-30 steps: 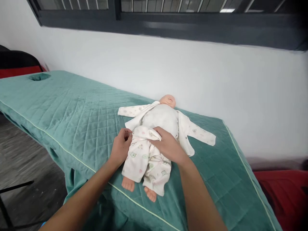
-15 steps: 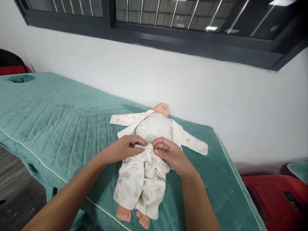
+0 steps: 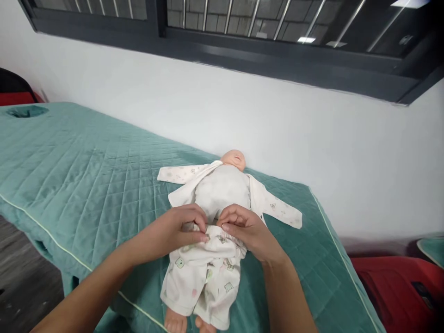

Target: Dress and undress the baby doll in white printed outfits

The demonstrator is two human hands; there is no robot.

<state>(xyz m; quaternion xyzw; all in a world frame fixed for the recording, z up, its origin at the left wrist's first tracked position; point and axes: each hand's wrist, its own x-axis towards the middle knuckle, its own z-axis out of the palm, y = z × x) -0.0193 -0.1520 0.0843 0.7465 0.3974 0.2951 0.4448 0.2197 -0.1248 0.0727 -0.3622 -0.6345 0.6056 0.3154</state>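
A baby doll [image 3: 222, 187] lies on its back, feet toward me, on the green quilted bed cover. White printed trousers [image 3: 187, 275] cover its legs, with the bare feet [image 3: 175, 320] poking out below. The white jacket [image 3: 258, 196] lies spread open, sleeves out to both sides, baring the pale cloth torso. My left hand [image 3: 180, 231] pinches the trouser waistband on the left of the doll's waist. Opposite it, my right hand [image 3: 244, 231] pinches the waistband on the right side. The fingertips partly hide the waistband.
The green quilted cover [image 3: 104, 185] drapes a long bed with a face hole [image 3: 27, 111] at the far left. Behind stands a white wall [image 3: 312, 134] below a dark-framed window [image 3: 277, 58]. A red chair or case [image 3: 398, 286] is at the lower right.
The bunched cloth at the trouser waist is now spread flatter between my hands. Both hands are slightly lower in view, and the view itself has shifted a little.
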